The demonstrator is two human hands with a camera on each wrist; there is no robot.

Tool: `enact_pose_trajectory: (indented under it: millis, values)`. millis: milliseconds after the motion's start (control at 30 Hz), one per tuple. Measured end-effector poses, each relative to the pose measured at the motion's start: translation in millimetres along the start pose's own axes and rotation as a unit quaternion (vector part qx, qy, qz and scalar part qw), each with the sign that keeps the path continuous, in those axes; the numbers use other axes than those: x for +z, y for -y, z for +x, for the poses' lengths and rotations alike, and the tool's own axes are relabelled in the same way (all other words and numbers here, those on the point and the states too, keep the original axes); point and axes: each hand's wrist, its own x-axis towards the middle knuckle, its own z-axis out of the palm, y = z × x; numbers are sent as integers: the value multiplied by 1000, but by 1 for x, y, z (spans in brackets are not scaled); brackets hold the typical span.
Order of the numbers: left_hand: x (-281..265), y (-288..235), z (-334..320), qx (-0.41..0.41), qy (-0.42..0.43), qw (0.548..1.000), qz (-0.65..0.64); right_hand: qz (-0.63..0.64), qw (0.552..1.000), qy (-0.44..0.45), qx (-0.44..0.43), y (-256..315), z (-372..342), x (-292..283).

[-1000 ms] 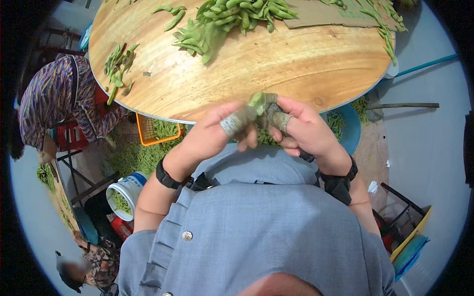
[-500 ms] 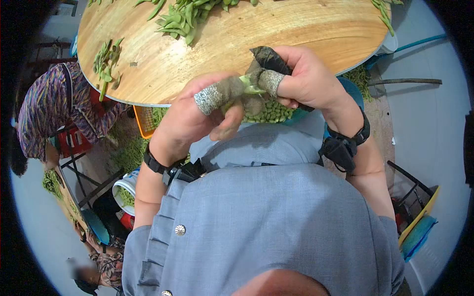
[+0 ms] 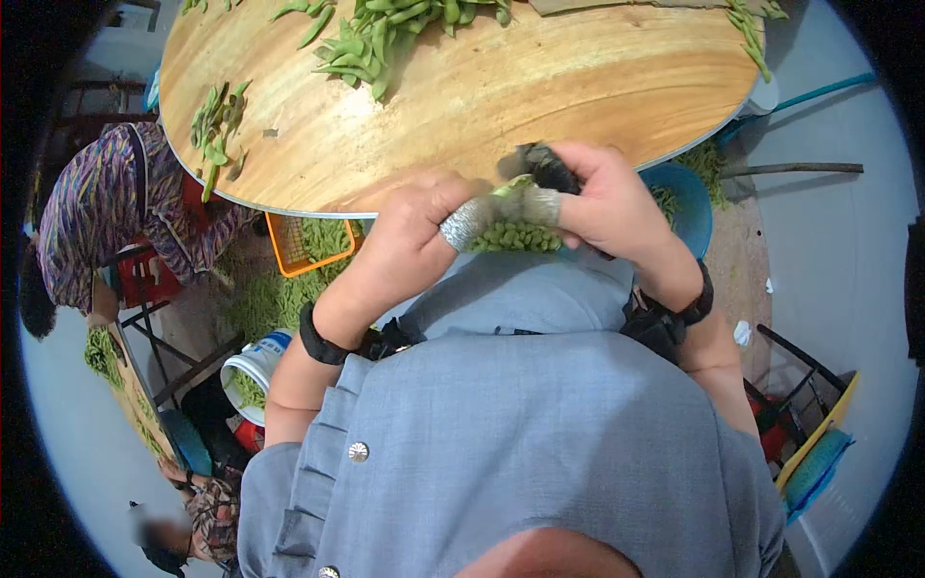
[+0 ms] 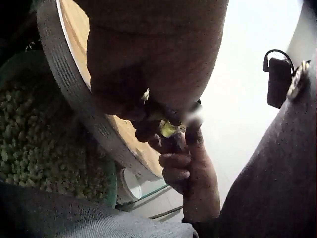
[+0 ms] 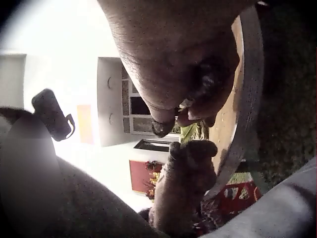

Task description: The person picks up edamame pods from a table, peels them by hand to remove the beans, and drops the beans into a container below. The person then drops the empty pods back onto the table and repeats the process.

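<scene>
A green soybean pod (image 3: 513,185) is pinched between both hands at the table's near edge, partly hidden by the fingers. My left hand (image 3: 414,222), its thumb wrapped in silvery tape, grips the pod from the left. From the right, my right hand (image 3: 617,202) pinches it, with tape round the thumb and a dark wrap on a finger. Shelled green beans (image 3: 515,237) lie in a bowl just below the hands. In the left wrist view the pod (image 4: 169,129) shows as a yellow-green patch between the fingertips; the right wrist view has green (image 5: 193,132) there too.
The round wooden table (image 3: 482,106) carries a pile of pods (image 3: 385,39) and a smaller bunch (image 3: 217,130). An orange basket (image 3: 284,246), a white bucket (image 3: 255,371) and a blue basin (image 3: 689,207) stand below. Two other people sit at left.
The hands rose toward the table and came nearer the head camera, then lowered slightly and drew together round the pod. The head view has shifted a little.
</scene>
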Motion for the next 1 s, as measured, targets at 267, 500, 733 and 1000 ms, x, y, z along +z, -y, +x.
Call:
enact_pose_trajectory:
  millis: [267,500,733,1000]
  values:
    - [-2,9,-5,-223,147,669,-694,210,974,78,-18,-8,12,8]
    - [-1,5,-1,-193,16,939,-283,136,990,19,14,-5,15,9]
    - [-12,1,-2,-252,73,847,-463,242,967,71,31,-12,12,6]
    - [1,6,0,-247,52,906,-340,-22,997,15,-71,-24,-3,-7]
